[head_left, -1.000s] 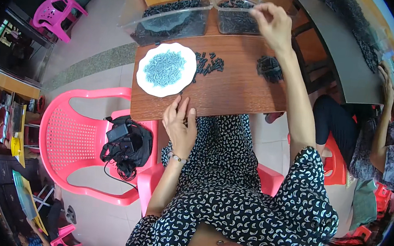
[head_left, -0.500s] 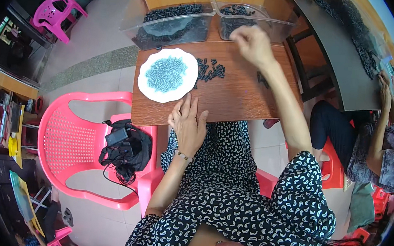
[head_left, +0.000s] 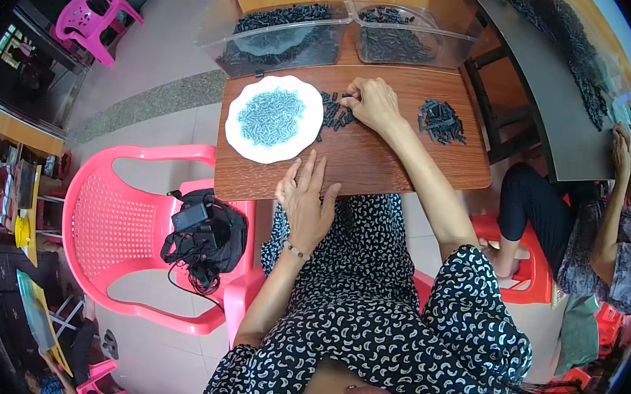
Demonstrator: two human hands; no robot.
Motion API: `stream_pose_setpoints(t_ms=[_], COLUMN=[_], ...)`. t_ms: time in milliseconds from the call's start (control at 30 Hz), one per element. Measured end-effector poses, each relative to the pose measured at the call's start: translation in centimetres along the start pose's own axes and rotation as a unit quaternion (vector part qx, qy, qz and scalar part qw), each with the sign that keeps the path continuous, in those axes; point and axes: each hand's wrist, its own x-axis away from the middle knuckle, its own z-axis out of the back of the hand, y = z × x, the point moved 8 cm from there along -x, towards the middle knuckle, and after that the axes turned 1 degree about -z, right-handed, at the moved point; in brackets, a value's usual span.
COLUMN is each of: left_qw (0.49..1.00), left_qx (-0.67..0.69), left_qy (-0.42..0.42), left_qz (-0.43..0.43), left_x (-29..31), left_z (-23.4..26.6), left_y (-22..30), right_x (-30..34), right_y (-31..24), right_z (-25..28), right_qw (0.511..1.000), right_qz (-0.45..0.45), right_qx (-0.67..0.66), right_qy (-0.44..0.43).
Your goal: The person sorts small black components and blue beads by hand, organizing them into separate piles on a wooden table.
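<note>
My right hand [head_left: 375,103] is over a small pile of short black tube-like pieces [head_left: 330,110] on the brown table. Its thumb and fingertips pinch together on one small black piece [head_left: 347,96]. My left hand [head_left: 309,205] lies at the table's near edge with its fingers stretched out, just below a white scalloped plate [head_left: 234,131]. Small pale, silvery pin-like pieces [head_left: 271,117] cover the middle of that plate. A second pile of black pieces [head_left: 442,122] is on the table to the right of my right hand.
Two clear plastic bins with black pieces, a left one [head_left: 281,36] and a right one [head_left: 396,43], stand along the table's far side. A pink chair [head_left: 113,232] with a black bag [head_left: 211,237] is at left. Another person sits by a dark table [head_left: 561,136] at right.
My right hand has come down and leftward from in front of the right bin to the middle pile. The right pile, earlier mostly behind my forearm, now shows. My left hand stays put.
</note>
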Motion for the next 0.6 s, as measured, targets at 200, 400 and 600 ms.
stream_pose_setpoints(t_ms=[200,400,600], left_qw=[1.000,0.975,0.789], left_qx=[0.010,0.203,0.576], left_qy=[0.007,0.075,0.064], left_qz=[0.002,0.047,0.205], left_x=[0.0,0.4,0.3], left_z=[0.0,1.3,1.1], left_y=[0.1,-1.2,-0.4], right_x=[0.2,2.8,8.8], right_y=[0.5,-0.9,-6.7], right_z=[-0.1,1.7,4.3], right_qw=[0.998,0.966,0.868], right_qz=[-0.030,-0.031,0.051], right_qx=[-0.040,-0.254,-0.483], right_qy=[-0.025,-0.034,-0.104])
